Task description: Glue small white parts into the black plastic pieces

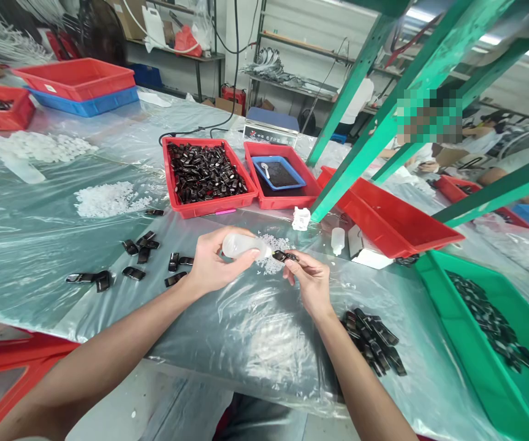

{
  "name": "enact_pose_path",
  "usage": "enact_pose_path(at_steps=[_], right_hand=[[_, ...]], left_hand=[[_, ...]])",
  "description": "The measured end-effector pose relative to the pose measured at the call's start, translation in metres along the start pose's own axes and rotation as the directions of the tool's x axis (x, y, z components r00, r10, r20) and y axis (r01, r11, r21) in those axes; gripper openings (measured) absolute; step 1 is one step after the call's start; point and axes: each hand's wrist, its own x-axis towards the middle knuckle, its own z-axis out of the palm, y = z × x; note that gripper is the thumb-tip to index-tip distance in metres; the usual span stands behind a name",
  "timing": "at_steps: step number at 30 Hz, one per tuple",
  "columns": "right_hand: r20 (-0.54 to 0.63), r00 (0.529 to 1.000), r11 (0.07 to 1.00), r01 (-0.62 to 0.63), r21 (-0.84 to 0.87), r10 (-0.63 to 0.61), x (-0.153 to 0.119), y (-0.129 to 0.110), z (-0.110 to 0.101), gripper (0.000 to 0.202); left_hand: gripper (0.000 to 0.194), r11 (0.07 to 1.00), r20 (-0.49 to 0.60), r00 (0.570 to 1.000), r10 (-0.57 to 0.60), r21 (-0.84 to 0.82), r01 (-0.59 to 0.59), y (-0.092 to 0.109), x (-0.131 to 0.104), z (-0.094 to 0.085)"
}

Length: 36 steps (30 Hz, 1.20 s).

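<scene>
The work looked partway through. The left hand [213,264] was closed around a translucent bottle [241,245], its tip at one end of a glossy black piece [281,255] that the right hand [314,286] pinched between thumb and fingers, just above a small heap of white bits [268,264] on the plastic-covered desk [232,343]. Loose black pieces [133,273] lay scattered left of the hands, and a closer pile [374,337] sat beside the right forearm. Many more filled a red tray [218,207] at the back, and others lay in a green bin [457,355] at the far right. Finished and unfinished pieces could not be told apart, so how many were left was unclear; the held one, with the bottle's tip at it, seemed in progress. The grey-blue scale [271,117] behind the trays carried a red logo and Chinese characters on its dark front panel, apparently including "电子计"; the rest was too blurred to read. No brand name was legible on the bottle.
</scene>
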Motion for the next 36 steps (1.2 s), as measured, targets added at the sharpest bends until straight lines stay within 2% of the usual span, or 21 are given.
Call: enact_pose_path(at_steps=[3, 9, 16, 18, 21, 23, 28, 31, 33, 36], right_hand=[[0.005, 1.0, 1.0, -0.005, -0.009, 0.005, 0.0, 0.001, -0.001, 0.028], [0.014, 0.999, 0.999, -0.029, 0.044, 0.029, 0.002, 0.005, -0.002, 0.03], [-0.092, 0.995, 0.997, -0.038, 0.062, 0.043, 0.009, 0.005, -0.005, 0.034], [-0.102, 0.993, 0.995, -0.052, 0.085, 0.061, 0.011, 0.004, -0.006, 0.035], [-0.102, 0.991, 0.99, -0.073, 0.118, 0.085, 0.011, 0.002, -0.006, 0.035], [-0.104, 0.99, 0.989, -0.079, 0.121, 0.092, 0.011, 0.002, -0.006, 0.034], [-0.103, 0.99, 0.992, -0.088, 0.094, 0.098, 0.011, 0.003, -0.005, 0.037], [-0.095, 0.991, 0.992, -0.086, 0.088, 0.095, 0.011, 0.005, -0.005, 0.038], [-0.095, 0.992, 0.994, -0.074, 0.086, 0.082, 0.012, 0.005, -0.006, 0.037], [-0.11, 0.992, 0.995, -0.058, 0.081, 0.067, 0.012, 0.004, -0.007, 0.037]], left_hand=[[0.019, 1.0, 0.001, 1.0, -0.016, -0.021, 0.016, 0.001, 0.0, 0.001], [0.03, 0.928, 0.054, 0.966, -0.252, -0.27, 0.257, -0.009, 0.007, 0.003], [0.037, 0.823, 0.108, 0.916, -0.387, -0.408, 0.396, -0.03, 0.016, 0.001], [0.039, 0.853, 0.115, 0.91, -0.398, -0.319, 0.413, -0.039, 0.017, 0.002], [0.039, 0.928, 0.104, 0.925, -0.367, -0.029, 0.371, -0.057, 0.017, 0.003], [0.039, 0.933, 0.113, 0.928, -0.354, 0.107, 0.343, -0.07, 0.015, 0.003], [0.046, 0.925, 0.148, 0.915, -0.375, 0.124, 0.359, -0.093, 0.014, 0.001], [0.054, 0.927, 0.172, 0.919, -0.355, 0.188, 0.324, -0.093, 0.015, -0.001], [0.06, 0.927, 0.159, 0.937, -0.31, 0.267, 0.261, -0.086, 0.016, -0.003], [0.051, 0.91, 0.047, 0.994, -0.1, 0.409, 0.072, -0.066, 0.016, -0.004]])
